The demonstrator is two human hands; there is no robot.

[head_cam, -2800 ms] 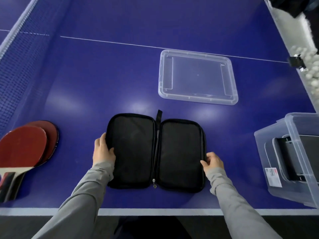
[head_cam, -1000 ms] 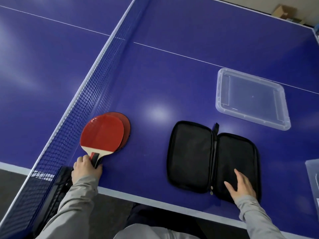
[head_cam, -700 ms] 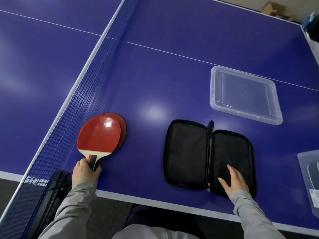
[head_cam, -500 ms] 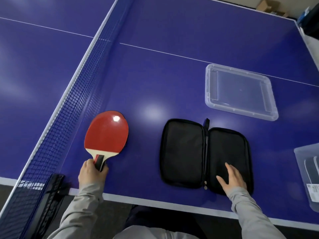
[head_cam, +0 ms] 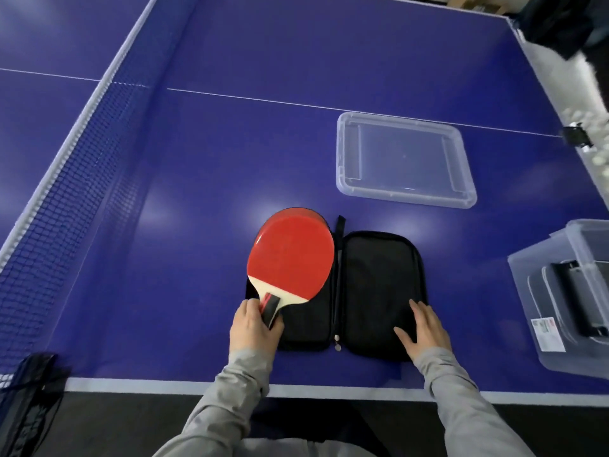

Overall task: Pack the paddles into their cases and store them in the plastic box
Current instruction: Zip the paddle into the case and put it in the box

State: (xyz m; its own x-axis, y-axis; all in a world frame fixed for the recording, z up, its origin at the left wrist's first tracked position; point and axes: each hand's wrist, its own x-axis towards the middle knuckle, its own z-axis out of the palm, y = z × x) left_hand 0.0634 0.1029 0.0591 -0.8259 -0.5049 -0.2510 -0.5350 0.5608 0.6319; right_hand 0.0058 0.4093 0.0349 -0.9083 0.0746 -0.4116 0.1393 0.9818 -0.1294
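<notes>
A black paddle case [head_cam: 379, 282] lies unzipped and spread flat near the table's front edge. My left hand [head_cam: 255, 328] grips the handle of a red paddle [head_cam: 291, 255], whose blade covers the case's left half; a second red rim peeks out behind the blade's top edge, so two paddles seem stacked. My right hand [head_cam: 423, 328] rests flat with fingers spread on the lower part of the case's right half. A clear plastic box [head_cam: 527, 291] stands at the right edge, with a dark case [head_cam: 573, 295] inside it.
The box's clear lid [head_cam: 461, 199] lies flat on the blue table [head_cam: 230, 143] behind the open case. The net [head_cam: 59, 192] runs along the left. A trough of white balls [head_cam: 593, 127] lines the table's far right edge.
My left hand has carried the red paddles from beside the net rightward onto the open case's left half. My right hand has stayed flat on the right half.
</notes>
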